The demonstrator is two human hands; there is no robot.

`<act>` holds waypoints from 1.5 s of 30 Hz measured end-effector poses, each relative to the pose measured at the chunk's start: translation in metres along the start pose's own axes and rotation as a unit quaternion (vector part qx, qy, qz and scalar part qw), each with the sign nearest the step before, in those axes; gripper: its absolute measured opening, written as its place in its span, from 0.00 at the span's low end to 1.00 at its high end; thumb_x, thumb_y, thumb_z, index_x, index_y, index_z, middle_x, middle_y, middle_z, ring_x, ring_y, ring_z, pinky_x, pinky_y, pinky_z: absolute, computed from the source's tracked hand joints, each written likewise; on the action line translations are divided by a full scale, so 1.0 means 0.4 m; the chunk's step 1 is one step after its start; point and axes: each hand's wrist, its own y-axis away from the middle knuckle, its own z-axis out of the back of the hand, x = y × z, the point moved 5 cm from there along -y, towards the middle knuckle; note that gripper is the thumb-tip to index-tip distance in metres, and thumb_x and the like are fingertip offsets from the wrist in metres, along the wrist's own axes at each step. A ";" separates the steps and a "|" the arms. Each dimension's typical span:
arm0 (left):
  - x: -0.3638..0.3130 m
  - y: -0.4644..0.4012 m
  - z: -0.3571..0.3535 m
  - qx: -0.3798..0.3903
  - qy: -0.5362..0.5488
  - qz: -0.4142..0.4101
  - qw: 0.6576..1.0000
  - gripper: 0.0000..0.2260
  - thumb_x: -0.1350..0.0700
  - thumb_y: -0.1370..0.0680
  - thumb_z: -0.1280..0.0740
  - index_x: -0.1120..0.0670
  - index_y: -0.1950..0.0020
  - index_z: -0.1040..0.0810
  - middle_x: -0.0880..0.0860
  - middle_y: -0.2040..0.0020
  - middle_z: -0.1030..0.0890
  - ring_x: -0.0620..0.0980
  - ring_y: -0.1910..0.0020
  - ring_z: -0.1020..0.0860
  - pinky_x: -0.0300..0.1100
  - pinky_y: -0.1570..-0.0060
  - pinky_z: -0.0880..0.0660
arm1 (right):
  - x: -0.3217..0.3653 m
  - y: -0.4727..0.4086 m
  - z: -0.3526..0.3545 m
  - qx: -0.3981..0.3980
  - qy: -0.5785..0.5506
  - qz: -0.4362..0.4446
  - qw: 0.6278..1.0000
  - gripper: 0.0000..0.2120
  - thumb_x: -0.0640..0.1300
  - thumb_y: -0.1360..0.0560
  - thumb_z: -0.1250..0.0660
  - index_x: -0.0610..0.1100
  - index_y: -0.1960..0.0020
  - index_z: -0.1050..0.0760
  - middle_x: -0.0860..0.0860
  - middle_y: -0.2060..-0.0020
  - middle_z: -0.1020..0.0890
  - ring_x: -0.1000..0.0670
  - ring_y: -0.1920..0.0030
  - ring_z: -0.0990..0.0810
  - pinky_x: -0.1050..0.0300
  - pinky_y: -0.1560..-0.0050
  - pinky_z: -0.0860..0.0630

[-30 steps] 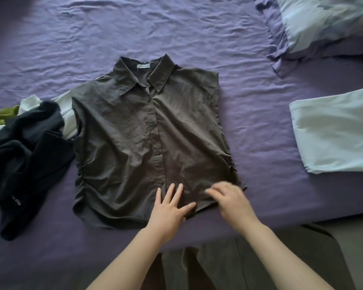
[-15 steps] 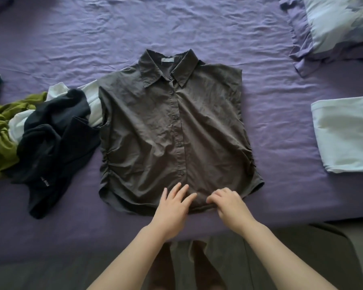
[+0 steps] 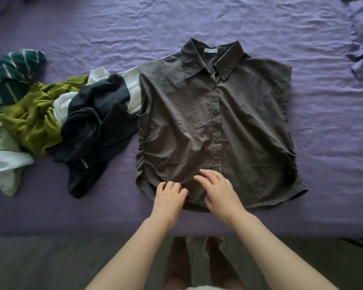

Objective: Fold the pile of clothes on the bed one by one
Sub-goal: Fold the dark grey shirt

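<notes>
Purple sheet covers the bed; a clothes pile lies left. I see my left hand, fingers curled, bunching the grey shirt hem; the right hand rests beside it, fingers spread. Dark floor shows below.

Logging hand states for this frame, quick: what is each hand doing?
Left hand: fingers curled on the dark grey collared shirt's hem, apparently pinching it.
Right hand: open, resting on it.
</notes>
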 end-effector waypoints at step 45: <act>0.330 0.032 0.100 -0.110 0.062 0.186 0.974 0.13 0.58 0.35 0.24 0.52 0.52 0.20 0.54 0.57 0.26 0.56 0.57 0.26 0.48 0.59 0.31 | 0.110 -0.058 -0.117 0.060 0.085 -0.031 0.994 0.14 0.54 0.30 0.29 0.49 0.48 0.23 0.53 0.53 0.22 0.47 0.51 0.23 0.52 0.54 0.29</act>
